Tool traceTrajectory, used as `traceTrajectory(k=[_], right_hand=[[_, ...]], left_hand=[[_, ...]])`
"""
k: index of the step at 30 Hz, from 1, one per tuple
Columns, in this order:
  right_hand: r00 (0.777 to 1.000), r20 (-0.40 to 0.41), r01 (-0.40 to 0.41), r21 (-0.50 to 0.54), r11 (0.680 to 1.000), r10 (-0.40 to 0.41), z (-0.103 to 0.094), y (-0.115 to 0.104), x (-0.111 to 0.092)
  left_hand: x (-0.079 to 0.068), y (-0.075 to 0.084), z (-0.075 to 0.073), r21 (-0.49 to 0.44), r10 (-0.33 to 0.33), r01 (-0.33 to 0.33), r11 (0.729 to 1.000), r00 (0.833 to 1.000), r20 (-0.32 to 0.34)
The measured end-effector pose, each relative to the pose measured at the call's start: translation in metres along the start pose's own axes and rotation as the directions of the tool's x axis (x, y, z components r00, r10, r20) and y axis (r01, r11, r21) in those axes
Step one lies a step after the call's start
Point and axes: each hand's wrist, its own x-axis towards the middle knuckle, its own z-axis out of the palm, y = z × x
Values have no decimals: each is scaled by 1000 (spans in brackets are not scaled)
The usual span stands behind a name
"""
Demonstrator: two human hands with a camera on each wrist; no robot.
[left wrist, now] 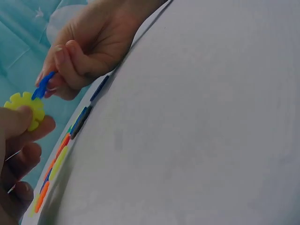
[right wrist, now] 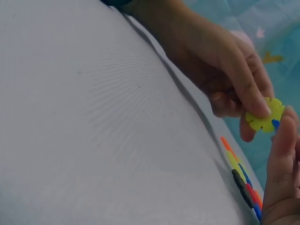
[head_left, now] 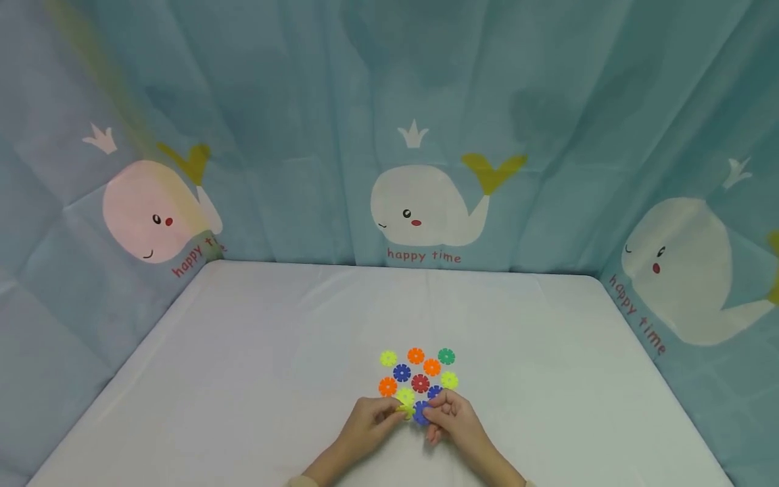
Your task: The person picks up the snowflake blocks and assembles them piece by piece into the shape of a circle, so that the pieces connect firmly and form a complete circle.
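Note:
My left hand (head_left: 372, 421) pinches a yellow notched snowflake disc (left wrist: 24, 104) between thumb and finger. From the other side my right hand (head_left: 455, 415) pinches a blue snowflake disc (head_left: 420, 413) by its rim. Both wrist views show the two discs held up, with the blue disc (left wrist: 43, 86) nearly edge-on against the yellow one, their rims meeting at the notches. Most of the blue disc is behind the right fingers in the right wrist view. Just beyond the hands lie more discs, among them a light yellow one (head_left: 405, 396) and a red one (head_left: 420, 383).
Loose discs in orange (head_left: 416, 356), green (head_left: 447, 356), dark blue (head_left: 402, 373) and yellow (head_left: 388, 358) lie flat in a cluster on the white table (head_left: 255, 379). A blue curtain (head_left: 292, 135) printed with whales surrounds the table's back and sides.

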Motion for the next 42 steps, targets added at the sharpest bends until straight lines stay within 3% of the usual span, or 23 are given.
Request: traceTrajectory(k=[6, 14, 18, 21, 24, 26, 29, 32, 35, 42], right_hand=[[1000, 10, -24, 15, 1000, 23, -1, -2, -1], [999, -35, -36, 22, 999, 37, 4, -2, -4], [998, -48, -37, 33, 999, 39, 4, -2, -5], [999, -53, 5, 10, 1000, -4, 3, -3, -5], [997, -58, 59, -17, 998, -60, 2, -3, -5], [996, -52, 71, -20, 997, -72, 3, -2, -4], [997, -47, 63, -28, 998, -64, 4, -3, -4], [998, -36, 47, -24, 999, -48, 4, 0, -5], [998, 4, 57, -22, 998, -57, 4, 3, -5], [974, 120, 202, -58, 978, -194, 4, 4, -5]], left_hand=[[-1, 5, 4, 40, 23, -22, 999, 999, -23], [-1, 16, 9, 217, 95, -81, 973, 994, -57], [1, 16, 13, 211, 101, -83, 974, 992, -79], [2, 15, 15, 146, 52, -37, 989, 994, -100], [2, 15, 17, -27, -81, 79, 996, 994, -73], [3, 20, 13, -158, -193, 188, 969, 981, -16], [6, 36, 6, -277, -303, 306, 911, 952, 55], [9, 47, -1, -305, -324, 338, 890, 941, 96], [8, 47, -2, -337, -356, 380, 862, 925, 131], [12, 45, -4, -364, -419, 459, 811, 889, 187]])
